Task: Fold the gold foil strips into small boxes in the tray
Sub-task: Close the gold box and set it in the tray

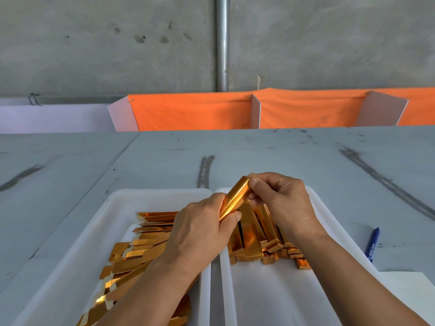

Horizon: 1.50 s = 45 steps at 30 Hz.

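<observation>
- Gold foil strip [235, 198], part-folded into a long channel, is held in the air above the gap between the two white trays.
- Long axis: runs from 7 o'clock (near end) to 1 o'clock (far end).
- Left hand [200, 231]: fingers [231, 220] curled round the 7 o'clock end, thumb pressed on the strip's edge.
- Right hand [282, 201]: fingers pinching the 1 o'clock end.
- Left tray [150, 192] holds the flat strips [141, 250]. The right tray [270, 297] holds the finished boxes [254, 236], at 5 o'clock of the held strip.
- Judgement: closing the far end falls to the right hand, and the right tray is the nearer drop point.
- Blue pen [373, 243] lies on the surface [164, 161] at 3 o'clock of the right tray.
</observation>
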### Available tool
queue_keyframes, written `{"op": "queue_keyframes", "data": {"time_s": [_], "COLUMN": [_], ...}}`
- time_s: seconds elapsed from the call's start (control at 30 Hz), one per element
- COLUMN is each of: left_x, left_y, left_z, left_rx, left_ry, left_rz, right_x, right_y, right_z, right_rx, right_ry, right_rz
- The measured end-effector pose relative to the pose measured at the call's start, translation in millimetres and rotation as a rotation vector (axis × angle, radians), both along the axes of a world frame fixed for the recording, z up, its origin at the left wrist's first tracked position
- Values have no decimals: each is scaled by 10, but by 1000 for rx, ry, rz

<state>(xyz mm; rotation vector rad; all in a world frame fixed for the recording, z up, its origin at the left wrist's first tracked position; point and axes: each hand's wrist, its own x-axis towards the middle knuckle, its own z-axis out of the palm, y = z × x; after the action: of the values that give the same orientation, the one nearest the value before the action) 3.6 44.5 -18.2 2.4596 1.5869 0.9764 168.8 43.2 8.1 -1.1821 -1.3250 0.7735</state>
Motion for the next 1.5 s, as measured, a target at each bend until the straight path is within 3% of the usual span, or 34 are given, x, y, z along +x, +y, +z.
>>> {"op": "queue_keyframes", "data": {"time_s": [0.23,0.53,0.8,1.1,1.33,1.5], "left_x": [62,71,66,118,123,133], "left_y": [-10,-19,-14,-39,-38,-32], "left_z": [7,4,-7,3,17,-23], "left_rx": [4,63,70,89,91,87], "left_ry": [-56,30,82,146,174,169], "left_rz": [-62,-10,46,64,88,77], "right_x": [-68,-61,-61,-69,-51,-64], "right_y": [-20,-4,-9,-9,-8,-3], "right_z": [-62,-95,-112,-102,-34,-40], "right_rx": [-3,-2,-18,-50,-170,-182], "right_ry": [-160,-36,-146,-117,134,66], "right_rz": [79,111,137,96,82,85]}}
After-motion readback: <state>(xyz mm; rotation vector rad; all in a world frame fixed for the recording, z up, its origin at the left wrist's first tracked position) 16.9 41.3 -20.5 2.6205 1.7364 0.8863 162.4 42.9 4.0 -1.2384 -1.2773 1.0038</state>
